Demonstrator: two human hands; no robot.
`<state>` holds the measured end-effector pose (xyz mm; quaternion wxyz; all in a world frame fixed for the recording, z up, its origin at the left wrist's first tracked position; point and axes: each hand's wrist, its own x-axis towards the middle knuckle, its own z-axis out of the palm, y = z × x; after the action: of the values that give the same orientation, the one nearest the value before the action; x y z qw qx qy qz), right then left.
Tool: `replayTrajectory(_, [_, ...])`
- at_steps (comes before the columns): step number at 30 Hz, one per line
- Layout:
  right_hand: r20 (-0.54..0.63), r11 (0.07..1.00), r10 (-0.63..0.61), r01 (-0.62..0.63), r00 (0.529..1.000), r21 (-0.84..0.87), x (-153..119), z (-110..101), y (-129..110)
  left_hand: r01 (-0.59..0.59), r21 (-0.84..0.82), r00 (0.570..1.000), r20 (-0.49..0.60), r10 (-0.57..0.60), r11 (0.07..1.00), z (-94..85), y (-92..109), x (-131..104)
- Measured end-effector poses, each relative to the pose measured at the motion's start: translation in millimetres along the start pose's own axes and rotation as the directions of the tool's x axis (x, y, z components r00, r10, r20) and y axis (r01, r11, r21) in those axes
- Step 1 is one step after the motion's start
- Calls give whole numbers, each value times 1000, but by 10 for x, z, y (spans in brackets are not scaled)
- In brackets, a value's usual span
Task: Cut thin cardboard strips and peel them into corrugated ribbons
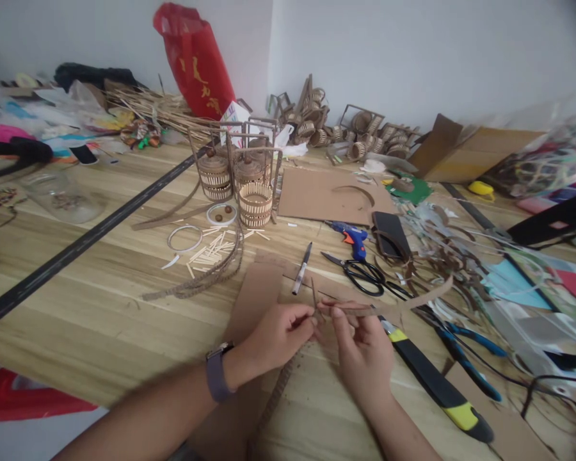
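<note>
My left hand, with a watch on its wrist, pinches the lower end of a thin brown sliver that points upward. Between the thumb and fingers of my right hand is a brown cardboard strip, its free end stretching off to the right. The two hands nearly meet above a cardboard sheet; their fingertips are partly blurred. A marker pen lies just beyond them. To the right are black-handled scissors and a black and yellow utility knife.
Small stick-walled baskets with cardboard handles stand beyond, near loose wooden sticks and a white ring. A blue glue gun, a black phone, blue pliers and tangled cardboard strips crowd the right side.
</note>
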<state>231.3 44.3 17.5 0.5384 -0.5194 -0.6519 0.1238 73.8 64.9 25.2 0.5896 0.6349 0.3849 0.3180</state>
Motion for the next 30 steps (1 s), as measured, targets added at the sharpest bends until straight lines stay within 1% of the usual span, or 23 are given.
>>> replayTrajectory(2, [11,992,-109,109,994,-70,4,-3,9,-13,-82,1000,14,14,997,1,-8,13])
replayTrajectory(4, [46,964,-224,229,973,-133,11,-4,20,-29,-162,999,17,32,986,-1,-23,27])
replayTrajectory(6, [94,931,-309,321,946,-170,22,1,32,-37,-171,999,-6,37,985,-6,-37,36])
replayTrajectory(8, [138,908,-350,372,927,-193,33,9,44,-37,-126,999,-34,33,991,-11,-42,38])
replayTrajectory(10, [164,898,-362,391,918,-203,34,17,54,-31,-97,998,-48,26,995,-13,-37,32])
replayTrajectory(12, [143,905,-349,373,926,-205,24,20,55,-25,-98,999,-43,21,995,-10,-27,23])
replayTrajectory(14, [95,938,-280,293,955,-185,4,20,45,-22,-87,999,-44,18,996,-4,-20,12])
replayTrajectory(16, [52,977,-172,178,984,-122,-16,18,27,-20,-46,999,-50,18,999,1,-18,1])
replayTrajectory(18, [39,996,-79,80,996,-38,-32,17,8,-23,-5,998,-58,22,1000,3,-19,-5])
replayTrajectory(20, [37,999,-37,37,999,12,-41,17,-3,-35,1,998,-56,35,999,2,-21,-4])
replayTrajectory(22, [45,998,-58,59,997,-3,-43,15,-1,-43,-50,998,-45,41,998,1,-25,3])
replayTrajectory(24, [69,988,-139,143,988,-59,-35,13,12,-41,-122,999,-33,37,992,1,-35,14])
replayTrajectory(26, [96,963,-233,243,968,-117,-19,12,33,-37,-172,999,-28,33,984,3,-48,24])
replayTrajectory(28, [111,930,-312,327,944,-167,-1,14,55,-37,-182,999,-27,33,983,6,-57,28])
replayTrajectory(30, [119,903,-359,377,926,-204,11,17,69,-40,-151,999,-30,36,988,6,-56,22])
